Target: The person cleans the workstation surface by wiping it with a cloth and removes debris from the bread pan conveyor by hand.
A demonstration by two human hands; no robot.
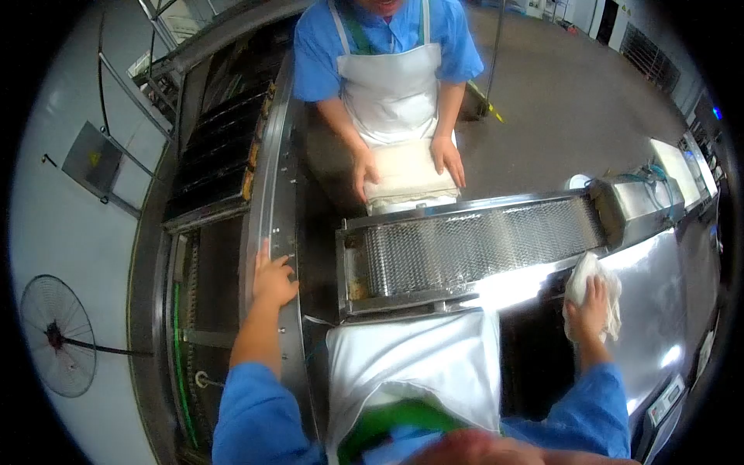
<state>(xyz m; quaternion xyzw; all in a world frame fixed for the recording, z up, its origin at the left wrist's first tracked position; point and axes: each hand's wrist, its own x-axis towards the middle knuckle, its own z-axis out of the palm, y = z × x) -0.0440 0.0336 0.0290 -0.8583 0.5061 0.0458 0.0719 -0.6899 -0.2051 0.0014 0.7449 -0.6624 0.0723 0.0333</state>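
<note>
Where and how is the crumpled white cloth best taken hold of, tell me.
By its bunched middle, from above: the cloth lies crumpled on the steel table, the right grip spread over it, and its loose folds should gather easily between fingers and thumb.

Wide fisheye view, black vignette ringing the frame, fan [58,335] and wall bowing at left edge. Overhead-type light is bouncing hard off the metal table [647,310], blowing out a white patch by the mesh belt [480,242]. Left-side machine gaps are sitting dark. Far right background is looking soft; nearest blue sleeves slightly blurry.
</note>
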